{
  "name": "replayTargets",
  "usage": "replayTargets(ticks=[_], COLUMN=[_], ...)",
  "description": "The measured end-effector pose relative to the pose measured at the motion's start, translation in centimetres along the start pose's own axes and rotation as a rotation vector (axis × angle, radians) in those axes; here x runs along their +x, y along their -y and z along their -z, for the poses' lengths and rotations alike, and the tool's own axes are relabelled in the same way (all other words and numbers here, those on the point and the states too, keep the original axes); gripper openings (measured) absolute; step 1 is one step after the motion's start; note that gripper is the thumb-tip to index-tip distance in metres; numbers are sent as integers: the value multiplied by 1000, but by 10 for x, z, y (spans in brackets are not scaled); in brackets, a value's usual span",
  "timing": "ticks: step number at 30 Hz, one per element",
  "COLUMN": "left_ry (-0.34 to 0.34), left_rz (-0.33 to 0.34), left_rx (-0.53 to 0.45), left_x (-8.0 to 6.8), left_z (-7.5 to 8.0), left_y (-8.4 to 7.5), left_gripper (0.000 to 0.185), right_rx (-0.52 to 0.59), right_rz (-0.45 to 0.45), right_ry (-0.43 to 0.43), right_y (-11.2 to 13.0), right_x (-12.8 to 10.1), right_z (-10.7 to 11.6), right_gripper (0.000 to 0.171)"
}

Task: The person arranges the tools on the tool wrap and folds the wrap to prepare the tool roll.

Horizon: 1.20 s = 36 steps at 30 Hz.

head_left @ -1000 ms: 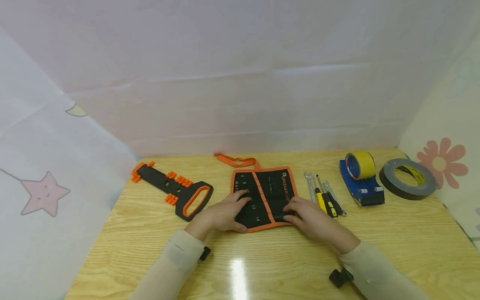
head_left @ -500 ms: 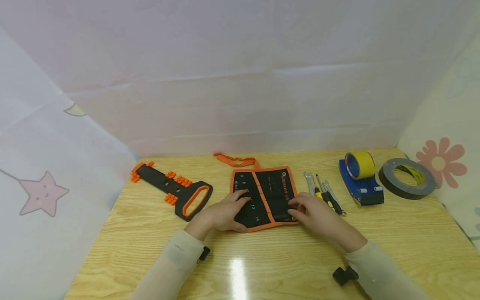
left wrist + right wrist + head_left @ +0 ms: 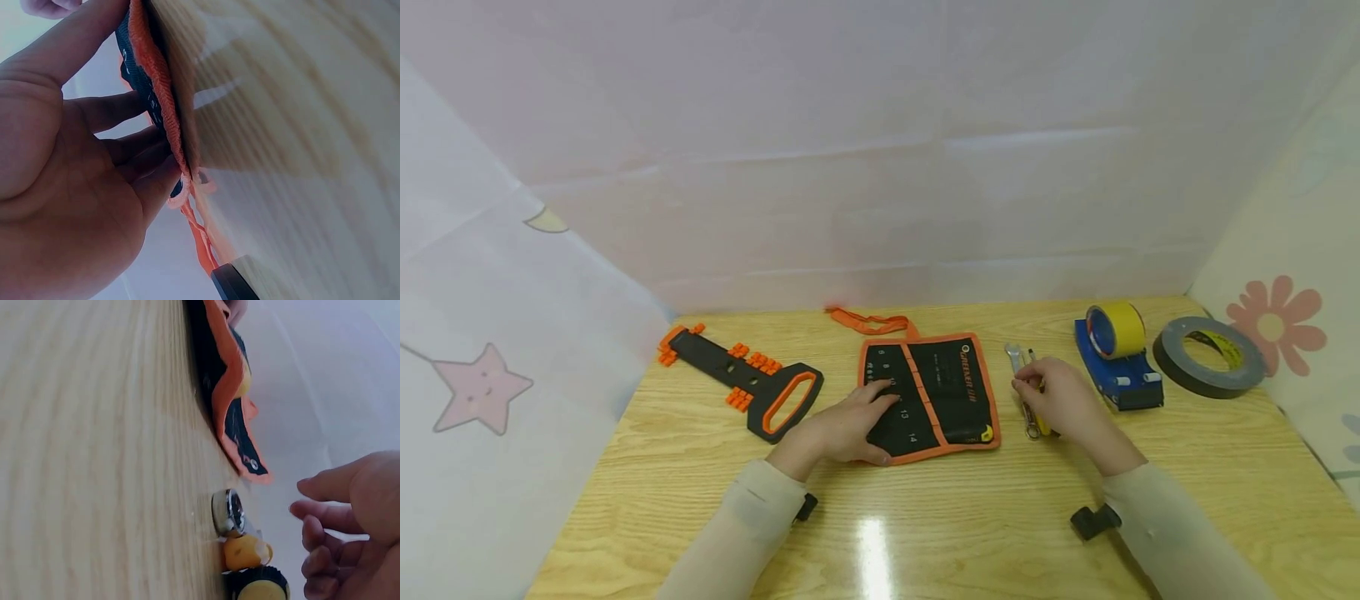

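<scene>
the left hand [image 3: 838,427] presses flat, fingers straight, on the black orange-trimmed fabric tool roll [image 3: 934,398] at table centre. the right hand [image 3: 1060,402], loosely curled and grasping nothing, hovers above the small steel wrenches and yellow-handled screwdrivers [image 3: 1028,400] just beside the roll.

Black and orange handled tool rack [image 3: 747,386] lies at table's [image 3: 925,517] left. Blue dispenser [image 3: 1118,372] carrying yellow tape roll [image 3: 1117,329] sits at right; grey tape roll [image 3: 1208,357] lies flat just beyond it. Pale sheets [image 3: 880,150] with star and flower prints enclose the table.
</scene>
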<state>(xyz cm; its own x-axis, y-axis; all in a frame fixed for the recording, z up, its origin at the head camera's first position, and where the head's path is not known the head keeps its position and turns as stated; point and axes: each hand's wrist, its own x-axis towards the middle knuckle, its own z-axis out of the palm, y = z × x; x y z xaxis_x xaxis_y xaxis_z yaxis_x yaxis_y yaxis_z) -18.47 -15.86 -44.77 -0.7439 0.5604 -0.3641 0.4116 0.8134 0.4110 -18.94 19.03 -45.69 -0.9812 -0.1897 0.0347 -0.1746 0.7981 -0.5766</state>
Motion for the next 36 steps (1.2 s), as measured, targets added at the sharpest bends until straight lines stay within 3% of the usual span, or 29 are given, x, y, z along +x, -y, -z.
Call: replayTargets(ticks=[20,36], left_ry=[2,-1], left_rz=[3,-6], left_rx=[-7,2], left_x=[1,2], left_z=[-1,-2], left_y=[1,4], left_gripper=[93,94], right_rx=[-14,35], right_rz=[-188,-322], right_ry=[79,90], right_y=[-20,-21], right_x=[27,29], right_z=[-8,-13], right_gripper=[23,28])
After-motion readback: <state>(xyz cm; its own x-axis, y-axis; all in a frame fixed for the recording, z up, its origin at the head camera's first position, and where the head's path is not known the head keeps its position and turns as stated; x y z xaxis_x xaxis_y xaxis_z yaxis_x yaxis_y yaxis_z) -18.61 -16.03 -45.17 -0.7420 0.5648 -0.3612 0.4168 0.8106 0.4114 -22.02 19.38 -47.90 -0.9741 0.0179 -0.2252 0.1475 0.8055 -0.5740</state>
